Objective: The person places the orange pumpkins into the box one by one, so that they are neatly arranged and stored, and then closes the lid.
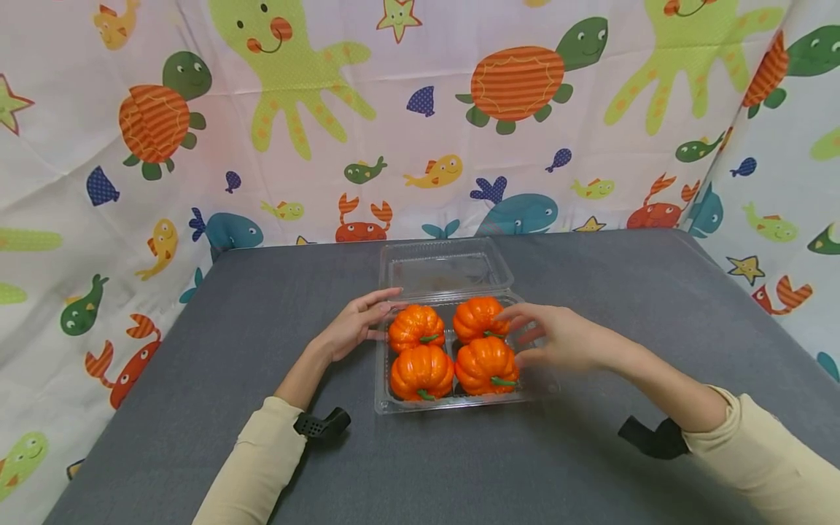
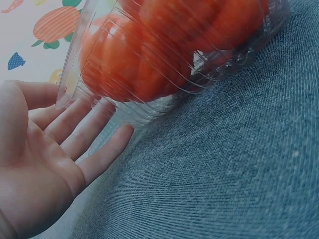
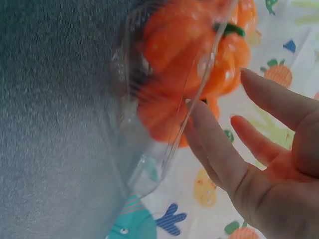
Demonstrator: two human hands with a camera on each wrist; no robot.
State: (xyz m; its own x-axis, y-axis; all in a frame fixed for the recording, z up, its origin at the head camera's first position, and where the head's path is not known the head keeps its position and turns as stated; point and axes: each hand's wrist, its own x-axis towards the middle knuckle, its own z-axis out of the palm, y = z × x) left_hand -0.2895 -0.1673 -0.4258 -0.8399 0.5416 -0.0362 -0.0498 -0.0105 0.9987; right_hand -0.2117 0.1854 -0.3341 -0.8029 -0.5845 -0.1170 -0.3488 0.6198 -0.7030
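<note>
A clear plastic clamshell container (image 1: pixel 383 397) lies on the table with its lid (image 1: pixel 446 266) folded back. Several small orange pumpkins with green stems sit in its base, in two rows; among them are the front left pumpkin (image 1: pixel 422 372) and the rear right pumpkin (image 1: pixel 477 319). At the container's left side is my left hand (image 1: pixel 354 322), fingers extended along the wall; the left wrist view shows the palm (image 2: pixel 45 169) empty. My right hand (image 1: pixel 558 337) hovers by the right-hand pumpkins, fingers spread, fingertips at or near the rim. Whether they touch a pumpkin is unclear.
A dark grey cloth covers the table (image 1: pixel 295 467). Behind and beside it hangs a white curtain (image 1: pixel 407 80) printed with sea animals. Black straps with small devices are on both forearms, such as the left wrist device (image 1: pixel 323 423).
</note>
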